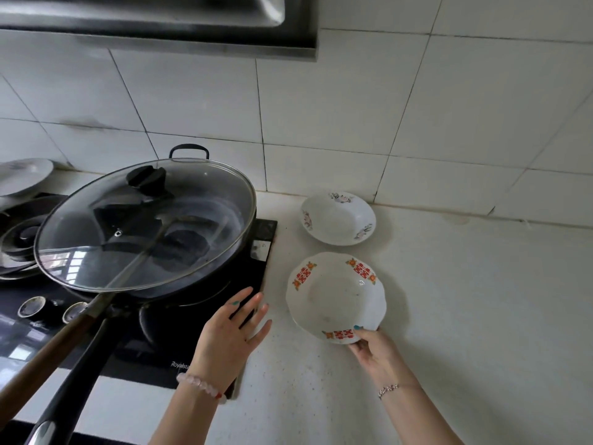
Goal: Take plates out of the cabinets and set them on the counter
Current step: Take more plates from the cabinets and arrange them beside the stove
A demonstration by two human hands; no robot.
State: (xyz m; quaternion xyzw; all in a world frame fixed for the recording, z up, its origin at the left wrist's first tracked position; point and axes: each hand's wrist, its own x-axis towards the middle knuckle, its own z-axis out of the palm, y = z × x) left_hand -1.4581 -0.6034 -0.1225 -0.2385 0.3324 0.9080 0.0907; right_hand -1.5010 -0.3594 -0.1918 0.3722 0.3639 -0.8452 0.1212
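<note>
A white deep plate with red and orange marks (335,295) is at the white counter (481,300), its near rim pinched by my right hand (372,346). Whether the plate rests fully on the counter or is slightly lifted I cannot tell. Behind it, close to the tiled wall, a second white plate with pink flower prints (338,218) sits on the counter. My left hand (229,335) hovers flat with fingers spread over the stove's right edge, left of the held plate, holding nothing. No cabinet is in view.
A large black pan with a glass lid (144,226) and long handles covers the black stove (160,345) on the left. Another plate (22,175) lies at the far left by the wall. A range hood (160,24) hangs above.
</note>
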